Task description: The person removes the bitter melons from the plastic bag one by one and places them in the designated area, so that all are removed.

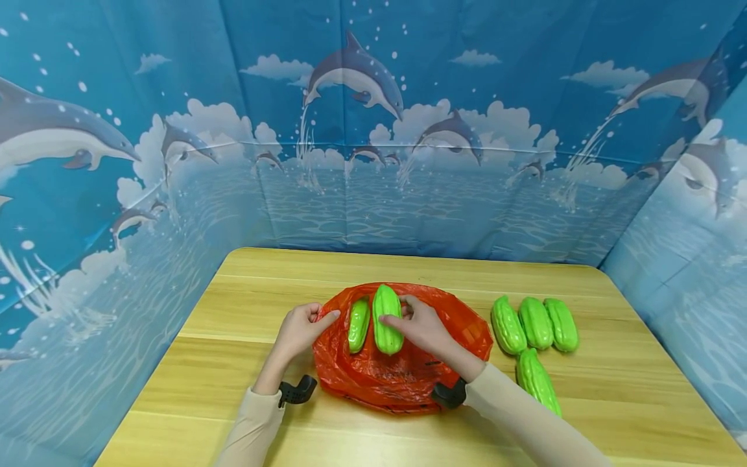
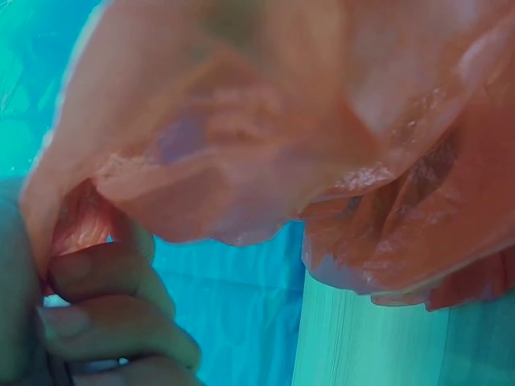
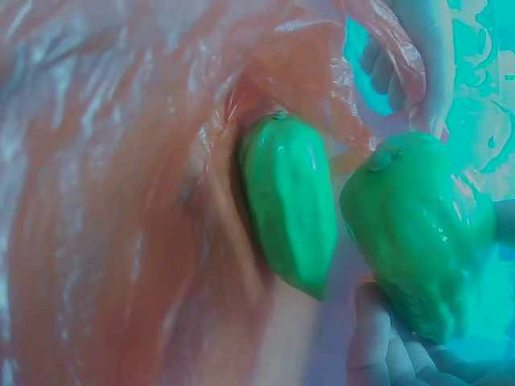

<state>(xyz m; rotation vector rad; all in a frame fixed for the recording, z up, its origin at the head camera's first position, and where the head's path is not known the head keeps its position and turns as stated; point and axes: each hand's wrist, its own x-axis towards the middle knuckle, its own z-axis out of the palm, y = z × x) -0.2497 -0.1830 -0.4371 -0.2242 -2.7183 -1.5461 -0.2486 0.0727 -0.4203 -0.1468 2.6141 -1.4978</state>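
A red plastic bag [image 1: 403, 383] lies spread with its mouth up in the middle of the table. My left hand [image 1: 302, 331] pinches the bag's left rim between thumb and fingers; the left wrist view shows the thin film [image 2: 241, 161] gathered at the fingertips. My right hand [image 1: 423, 327] grips a glossy green ridged bitter melon [image 1: 388, 319] over the bag's opening. Another bitter melon [image 1: 358, 325] rests inside the bag, to the left of the held one. In the right wrist view the held bitter melon [image 3: 422, 229] appears beside the one in the bag [image 3: 290, 201].
Several more bitter melons lie right of the bag: a row of three with its middle one [image 1: 535, 322], and a single one [image 1: 537, 381] in front, near the right forearm. The wooden table [image 1: 233, 363] is backed by a dolphin-print curtain [image 1: 362, 194].
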